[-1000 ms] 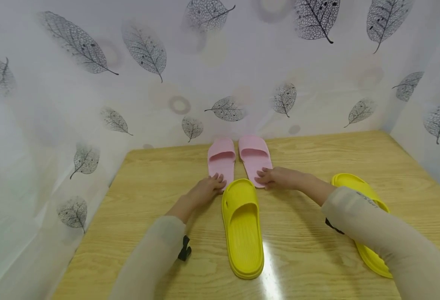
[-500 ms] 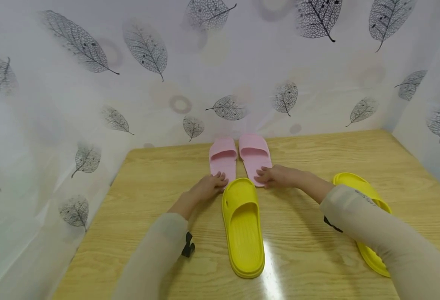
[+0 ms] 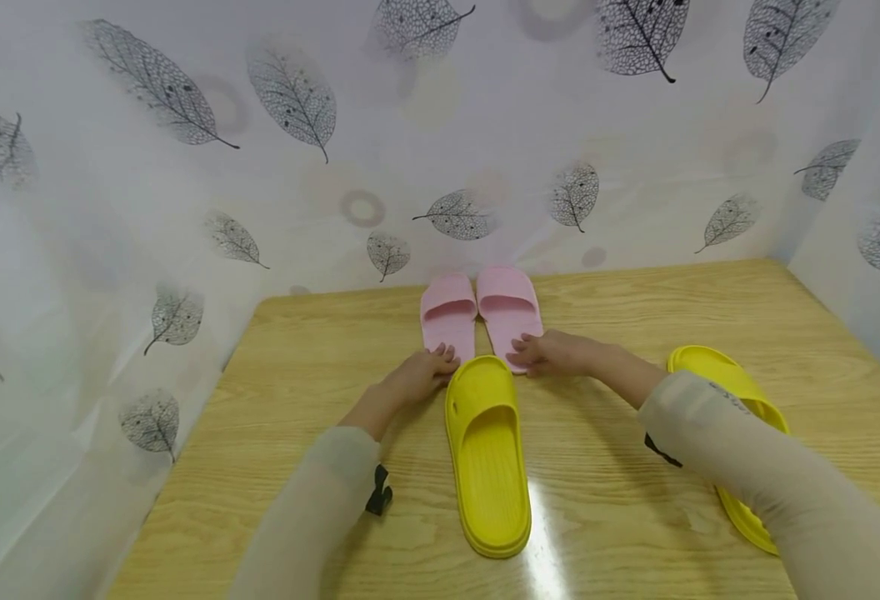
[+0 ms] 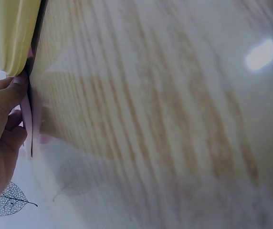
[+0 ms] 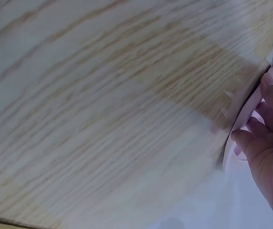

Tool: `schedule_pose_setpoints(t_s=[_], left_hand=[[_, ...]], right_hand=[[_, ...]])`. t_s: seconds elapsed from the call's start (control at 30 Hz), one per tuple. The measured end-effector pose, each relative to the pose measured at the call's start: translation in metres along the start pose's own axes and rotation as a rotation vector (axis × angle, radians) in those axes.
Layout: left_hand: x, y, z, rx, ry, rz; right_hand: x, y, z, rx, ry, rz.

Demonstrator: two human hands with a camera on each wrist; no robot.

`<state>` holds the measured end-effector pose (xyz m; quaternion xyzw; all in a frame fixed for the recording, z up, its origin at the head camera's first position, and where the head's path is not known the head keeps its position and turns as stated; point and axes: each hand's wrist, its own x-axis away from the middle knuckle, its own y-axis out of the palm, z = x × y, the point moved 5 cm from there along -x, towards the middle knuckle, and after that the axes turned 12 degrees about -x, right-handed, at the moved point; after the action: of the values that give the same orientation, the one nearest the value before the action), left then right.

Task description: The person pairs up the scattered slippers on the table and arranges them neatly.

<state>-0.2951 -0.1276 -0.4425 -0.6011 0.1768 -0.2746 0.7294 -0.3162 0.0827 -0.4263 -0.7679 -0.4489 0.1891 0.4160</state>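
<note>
Side by side at the back of the table lie two pink slippers, toes toward the wall: the left pink slipper [image 3: 447, 329] and the right pink slipper [image 3: 507, 312]. My left hand [image 3: 419, 377] holds the heel end of the left one, thumb and fingers at its outer edge in the left wrist view. The right pink slipper's heel is held by my right hand [image 3: 558, 353]; in the right wrist view, the fingers bend along its side. Between both hands a yellow slipper [image 3: 492, 483] points forward, its toe close to the pink heels and hiding part of the left one.
Another yellow slipper [image 3: 717, 379] lies at the right, angled and partly hidden under my right sleeve [image 3: 755, 467]. The wood-grain table [image 3: 297, 358] ends at a leaf-patterned covering [image 3: 447, 125] behind and at the sides.
My left hand and the left pink slipper have shifted slightly right, narrowing the gap between the pink slippers. The right hand and its slipper have barely moved.
</note>
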Motion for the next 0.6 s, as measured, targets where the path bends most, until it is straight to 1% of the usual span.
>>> schedule_pose_setpoints(t_s=[0.17,0.33,0.47,0.53,0.6], left_hand=[[-0.0038,-0.0019,0.0013,-0.021,0.019,-0.018],[-0.005,-0.0025,0.0,-0.019,0.047,-0.007],[-0.0028,-0.0025,-0.0023,0.008,0.072,-0.017],[-0.001,-0.0011,-0.0053,0.057,0.06,-0.036],[0.001,0.0005,-0.0081,0.112,0.028,-0.057]], right_hand=[[0.0017,-0.0022,-0.0035,0.011,-0.029,0.015],[0.0012,-0.0024,-0.0023,-0.015,-0.008,0.008],[-0.001,-0.0015,-0.0029,0.012,0.014,-0.025],[-0.0021,0.0,-0.0031,0.033,0.025,-0.042],[-0.0031,0.0015,-0.0033,0.047,0.043,-0.054]])
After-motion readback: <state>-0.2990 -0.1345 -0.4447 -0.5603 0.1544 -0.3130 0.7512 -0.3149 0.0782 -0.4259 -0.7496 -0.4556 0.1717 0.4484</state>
